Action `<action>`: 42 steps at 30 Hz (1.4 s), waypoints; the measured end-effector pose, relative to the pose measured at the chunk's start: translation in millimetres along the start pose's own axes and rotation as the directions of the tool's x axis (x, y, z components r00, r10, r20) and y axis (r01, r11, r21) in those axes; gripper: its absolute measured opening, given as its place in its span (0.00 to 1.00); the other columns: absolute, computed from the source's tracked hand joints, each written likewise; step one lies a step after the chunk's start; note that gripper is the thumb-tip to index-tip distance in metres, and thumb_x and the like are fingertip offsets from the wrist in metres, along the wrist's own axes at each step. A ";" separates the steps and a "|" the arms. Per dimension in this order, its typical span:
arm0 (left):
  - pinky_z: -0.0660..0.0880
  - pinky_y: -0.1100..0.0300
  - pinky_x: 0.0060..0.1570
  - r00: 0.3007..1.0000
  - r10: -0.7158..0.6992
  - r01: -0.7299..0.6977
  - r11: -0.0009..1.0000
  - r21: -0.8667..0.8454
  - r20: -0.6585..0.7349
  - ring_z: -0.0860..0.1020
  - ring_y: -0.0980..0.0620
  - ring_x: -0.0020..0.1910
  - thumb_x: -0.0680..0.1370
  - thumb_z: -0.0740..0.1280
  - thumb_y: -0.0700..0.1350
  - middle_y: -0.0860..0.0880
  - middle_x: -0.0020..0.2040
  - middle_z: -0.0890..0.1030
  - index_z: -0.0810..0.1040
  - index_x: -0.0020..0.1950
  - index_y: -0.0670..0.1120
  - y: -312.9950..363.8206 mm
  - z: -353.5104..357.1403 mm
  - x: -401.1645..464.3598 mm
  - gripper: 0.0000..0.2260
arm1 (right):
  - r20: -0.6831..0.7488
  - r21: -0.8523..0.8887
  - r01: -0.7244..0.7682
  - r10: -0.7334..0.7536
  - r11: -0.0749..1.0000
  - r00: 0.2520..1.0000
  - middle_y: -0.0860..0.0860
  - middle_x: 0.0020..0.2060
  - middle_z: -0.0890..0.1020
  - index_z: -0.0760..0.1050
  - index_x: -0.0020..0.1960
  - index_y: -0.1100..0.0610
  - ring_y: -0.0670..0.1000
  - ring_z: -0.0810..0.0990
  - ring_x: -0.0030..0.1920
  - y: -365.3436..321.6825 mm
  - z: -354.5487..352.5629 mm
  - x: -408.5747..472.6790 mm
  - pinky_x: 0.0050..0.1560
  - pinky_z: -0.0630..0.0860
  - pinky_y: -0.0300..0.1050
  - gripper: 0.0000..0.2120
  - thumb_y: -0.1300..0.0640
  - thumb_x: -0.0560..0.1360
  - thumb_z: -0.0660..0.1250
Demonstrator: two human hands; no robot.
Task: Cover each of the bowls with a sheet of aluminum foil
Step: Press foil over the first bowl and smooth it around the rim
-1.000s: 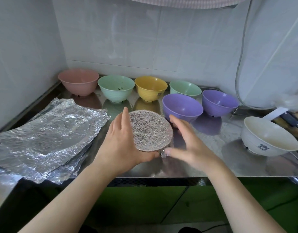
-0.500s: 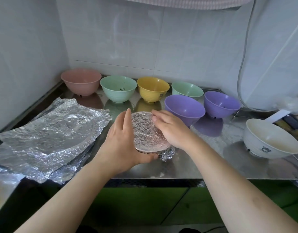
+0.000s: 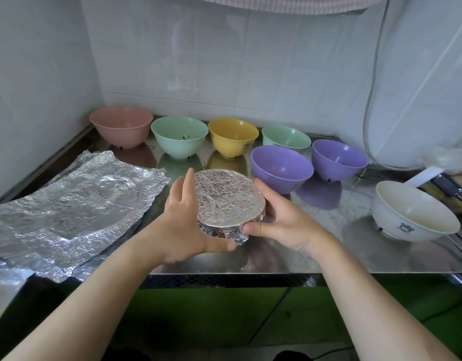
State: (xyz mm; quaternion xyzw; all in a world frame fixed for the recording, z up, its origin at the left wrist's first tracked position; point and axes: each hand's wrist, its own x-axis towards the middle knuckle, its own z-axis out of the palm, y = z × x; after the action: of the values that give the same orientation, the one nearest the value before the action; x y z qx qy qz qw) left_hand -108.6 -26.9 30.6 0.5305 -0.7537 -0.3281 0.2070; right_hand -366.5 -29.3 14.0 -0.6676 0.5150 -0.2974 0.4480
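Right hand (image 3: 284,225) fingers behind the foil-covered bowl (image 3: 229,199); far green bowl (image 3: 287,138) half hidden by a purple bowl (image 3: 280,165).

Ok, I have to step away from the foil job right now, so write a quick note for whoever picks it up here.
Left hand: cups the left side of the foil-covered bowl, thumb under its front edge.
Right hand: cups the right side, thumb pressing the crimped foil by the rim.
That bowl sits at the front middle of the steel counter; its top is fully covered.
Still uncovered: pink bowl, two green bowls, yellow bowl, two purple bowls, white bowl at the right.
Spare foil sheets lie stacked at the left.
Left: finish the crimp, then cover the other seven.
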 end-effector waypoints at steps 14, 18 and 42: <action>0.51 0.59 0.76 1.000 0.017 -0.015 0.994 -0.112 0.023 0.48 0.57 0.84 0.64 0.74 0.72 0.56 0.86 0.41 0.34 0.85 0.54 -13.2 -12.4 3.1 0.65 | -0.075 -0.083 0.102 -0.108 0.991 0.991 0.43 0.85 0.56 0.51 0.87 0.53 0.39 0.55 0.83 -17.6 8.7 -4.0 0.85 0.54 0.50 0.59 0.36 0.68 0.79; 0.50 0.59 0.76 0.999 0.033 -0.032 0.998 -0.045 0.021 0.44 0.55 0.84 0.67 0.74 0.70 0.54 0.85 0.37 0.30 0.84 0.52 -10.7 -7.2 0.7 0.64 | -0.087 -0.150 0.097 -0.111 0.984 0.990 0.41 0.84 0.56 0.48 0.87 0.53 0.35 0.55 0.80 -13.9 10.0 -4.2 0.83 0.52 0.41 0.54 0.48 0.74 0.80; 0.52 0.61 0.75 0.996 0.084 -0.085 0.993 0.080 0.015 0.48 0.51 0.84 0.66 0.76 0.70 0.55 0.85 0.37 0.29 0.83 0.51 -13.3 -6.8 0.3 0.67 | -0.168 -0.417 -0.007 -0.070 0.909 0.983 0.42 0.86 0.47 0.41 0.87 0.52 0.38 0.46 0.84 -17.4 22.6 -9.2 0.85 0.50 0.47 0.60 0.47 0.73 0.81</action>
State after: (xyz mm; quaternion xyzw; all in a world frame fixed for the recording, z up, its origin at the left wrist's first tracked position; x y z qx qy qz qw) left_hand -95.4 -32.0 25.9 0.5042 -0.7892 -0.2916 0.1947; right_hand -342.5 -12.8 20.7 -0.7264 0.5937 -0.2469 0.2427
